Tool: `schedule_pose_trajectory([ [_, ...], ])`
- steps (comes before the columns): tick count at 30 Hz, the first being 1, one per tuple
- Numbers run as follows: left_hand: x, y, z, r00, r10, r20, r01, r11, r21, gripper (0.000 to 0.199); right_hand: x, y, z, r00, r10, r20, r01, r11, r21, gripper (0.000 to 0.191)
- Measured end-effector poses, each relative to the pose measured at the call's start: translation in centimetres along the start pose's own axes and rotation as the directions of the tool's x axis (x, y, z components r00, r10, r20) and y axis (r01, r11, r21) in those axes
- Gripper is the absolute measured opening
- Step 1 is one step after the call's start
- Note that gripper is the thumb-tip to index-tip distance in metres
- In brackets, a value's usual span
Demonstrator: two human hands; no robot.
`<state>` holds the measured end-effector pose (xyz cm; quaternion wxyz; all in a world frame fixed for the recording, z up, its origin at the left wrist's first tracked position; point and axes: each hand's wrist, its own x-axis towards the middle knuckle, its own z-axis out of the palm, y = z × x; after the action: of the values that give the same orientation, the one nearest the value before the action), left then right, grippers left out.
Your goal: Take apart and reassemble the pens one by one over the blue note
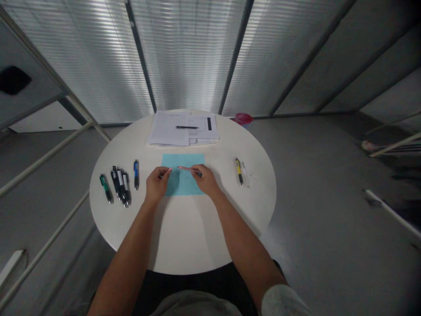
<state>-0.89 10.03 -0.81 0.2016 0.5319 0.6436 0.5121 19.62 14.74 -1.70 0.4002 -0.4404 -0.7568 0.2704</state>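
Over a light blue sheet (184, 188) on the round table, my right hand (205, 180) grips a slim pen (187, 168). Its reddish end points left toward my other hand. My left hand (157, 183) is pinched at the sheet's left edge, a short gap from the pen's end. Whatever lies between those left fingers is too small to make out. Left of that hand are a blue pen (136, 174), a bunch of black and white pens (121, 186) and a green pen (106, 188). A yellow pen (239, 171) and a clear, slim piece (245, 174) lie to the right.
Printed papers (169, 129) with a black pen (187, 127) on them lie at the far side of the white round table (187, 245). Beyond its edge is a red basket-like object (243, 118). Pale metal rails (49, 156) stand at the left.
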Motion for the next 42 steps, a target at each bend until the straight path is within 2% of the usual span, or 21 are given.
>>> schedule_pose_trajectory([
  [2,0.0,0.4,0.1,0.998,-0.057,-0.011,0.055,0.988,-0.146,0.026,0.0,0.0,0.0,1.0,-0.002,-0.001,0.002,1.0,-0.007,0.015],
  [5,-0.1,0.7,0.1,0.996,-0.08,-0.024,0.07,0.955,-0.288,0.026,0.0,0.1,0.0,1.0,-0.011,0.002,0.011,1.0,-0.018,0.015],
  [11,0.0,1.3,-0.8,0.987,-0.157,-0.035,0.138,0.938,-0.317,0.026,0.0,0.2,0.1,1.0,-0.03,-0.001,0.03,0.999,-0.028,0.016],
  [15,0.3,1.3,-1.3,0.982,-0.183,-0.05,0.149,0.905,-0.397,0.028,-0.1,0.1,0.0,1.0,-0.024,0.008,0.025,0.998,-0.05,0.016],
  [20,0.1,0.7,-0.6,0.987,-0.158,0.036,0.155,0.855,-0.494,0.027,-0.1,0.1,-0.1,0.999,-0.036,0.008,0.037,0.999,-0.038,0.015],
  [28,-0.2,0.5,0.4,0.975,-0.135,0.175,0.211,0.806,-0.553,0.024,-0.1,0.1,0.0,0.999,-0.046,0.011,0.046,0.998,-0.041,0.015],
  [42,-0.4,1.4,0.5,0.972,-0.109,0.209,0.205,0.828,-0.522,0.021,-0.1,-0.1,-0.1,0.998,-0.049,0.031,0.051,0.997,-0.051,0.014],
])
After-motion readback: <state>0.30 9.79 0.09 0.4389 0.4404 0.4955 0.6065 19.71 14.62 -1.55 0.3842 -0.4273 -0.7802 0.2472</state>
